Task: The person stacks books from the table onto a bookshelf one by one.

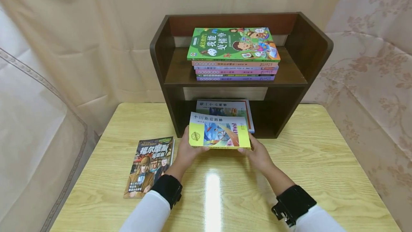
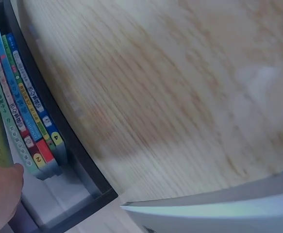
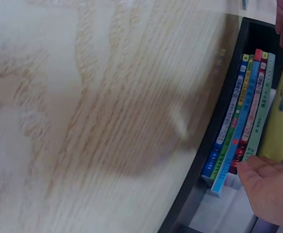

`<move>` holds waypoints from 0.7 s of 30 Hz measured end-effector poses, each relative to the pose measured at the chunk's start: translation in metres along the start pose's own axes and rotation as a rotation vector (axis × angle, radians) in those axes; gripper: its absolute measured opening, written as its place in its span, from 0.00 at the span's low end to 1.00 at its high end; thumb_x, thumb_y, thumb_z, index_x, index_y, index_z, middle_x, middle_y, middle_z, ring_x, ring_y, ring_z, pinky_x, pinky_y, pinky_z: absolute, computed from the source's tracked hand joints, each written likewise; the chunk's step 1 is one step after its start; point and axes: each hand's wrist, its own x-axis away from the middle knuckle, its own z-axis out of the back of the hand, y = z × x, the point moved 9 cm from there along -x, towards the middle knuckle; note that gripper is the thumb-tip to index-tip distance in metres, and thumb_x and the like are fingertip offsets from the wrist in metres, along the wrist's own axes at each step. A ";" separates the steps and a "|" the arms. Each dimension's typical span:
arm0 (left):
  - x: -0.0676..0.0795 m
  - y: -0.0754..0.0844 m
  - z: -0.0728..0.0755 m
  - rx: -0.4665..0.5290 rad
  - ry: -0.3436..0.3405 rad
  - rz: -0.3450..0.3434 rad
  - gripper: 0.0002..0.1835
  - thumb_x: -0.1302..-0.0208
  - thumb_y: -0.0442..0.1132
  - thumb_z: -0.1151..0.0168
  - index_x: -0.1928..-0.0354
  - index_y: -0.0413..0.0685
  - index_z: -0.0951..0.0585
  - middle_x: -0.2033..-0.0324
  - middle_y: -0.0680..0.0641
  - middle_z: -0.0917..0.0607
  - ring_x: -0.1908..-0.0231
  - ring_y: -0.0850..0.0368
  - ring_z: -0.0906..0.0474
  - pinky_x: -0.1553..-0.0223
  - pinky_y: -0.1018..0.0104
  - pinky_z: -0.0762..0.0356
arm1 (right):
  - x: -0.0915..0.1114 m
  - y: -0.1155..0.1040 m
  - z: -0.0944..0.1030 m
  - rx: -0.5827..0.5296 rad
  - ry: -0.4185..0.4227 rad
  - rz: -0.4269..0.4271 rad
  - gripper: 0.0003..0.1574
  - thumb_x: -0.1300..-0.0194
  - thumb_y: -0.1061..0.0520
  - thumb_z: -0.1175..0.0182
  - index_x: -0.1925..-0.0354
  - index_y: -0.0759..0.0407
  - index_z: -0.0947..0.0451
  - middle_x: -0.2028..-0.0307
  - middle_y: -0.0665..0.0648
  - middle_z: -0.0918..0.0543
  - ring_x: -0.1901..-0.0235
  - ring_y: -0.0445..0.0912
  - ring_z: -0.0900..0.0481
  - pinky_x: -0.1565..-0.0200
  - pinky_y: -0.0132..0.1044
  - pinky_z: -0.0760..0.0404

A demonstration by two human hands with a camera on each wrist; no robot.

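Both hands hold a yellow-and-white book (image 1: 220,131) at the front of the shelf's lower compartment. My left hand (image 1: 189,150) grips its left edge, thumb along the near side. Its right edge is in the grip of my right hand (image 1: 258,152), fingers partly hidden beneath. Behind and below it lies a pale book (image 1: 222,104) with a picture on its cover. Both wrist views show a stack of books (image 2: 27,104) under the yellow book, spines outward; in the right wrist view the right hand (image 3: 272,187) is close beside that stack (image 3: 241,116).
A dark brown two-tier bookshelf (image 1: 236,84) stands at the back of the wooden table (image 1: 322,174). Several books (image 1: 235,46), a green one on top, lie stacked on its upper shelf. Another book (image 1: 149,167) with a hatted figure on its cover lies left of the left hand.
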 end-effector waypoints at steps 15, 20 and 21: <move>-0.022 -0.012 -0.010 -0.141 -0.046 0.016 0.53 0.54 0.33 0.23 0.28 0.53 0.44 0.42 0.47 0.25 0.42 0.50 0.28 0.37 0.54 0.32 | -0.007 0.013 0.001 0.147 0.061 -0.048 0.47 0.30 0.55 0.43 0.25 0.63 0.56 0.29 0.70 0.44 0.33 0.65 0.41 0.36 0.58 0.35; -0.031 -0.009 -0.015 -0.142 -0.049 -0.028 0.52 0.54 0.31 0.23 0.28 0.51 0.43 0.42 0.48 0.25 0.42 0.52 0.28 0.38 0.57 0.31 | -0.011 0.016 0.000 0.212 0.085 -0.063 0.46 0.27 0.53 0.47 0.25 0.67 0.60 0.33 0.74 0.39 0.70 0.59 0.25 0.69 0.45 0.25; -0.032 -0.008 -0.016 -0.130 -0.055 -0.045 0.52 0.54 0.30 0.23 0.28 0.49 0.43 0.42 0.47 0.26 0.42 0.52 0.28 0.37 0.56 0.32 | -0.012 0.016 0.000 0.233 0.094 -0.059 0.45 0.27 0.53 0.47 0.25 0.67 0.59 0.33 0.74 0.39 0.72 0.58 0.27 0.70 0.44 0.27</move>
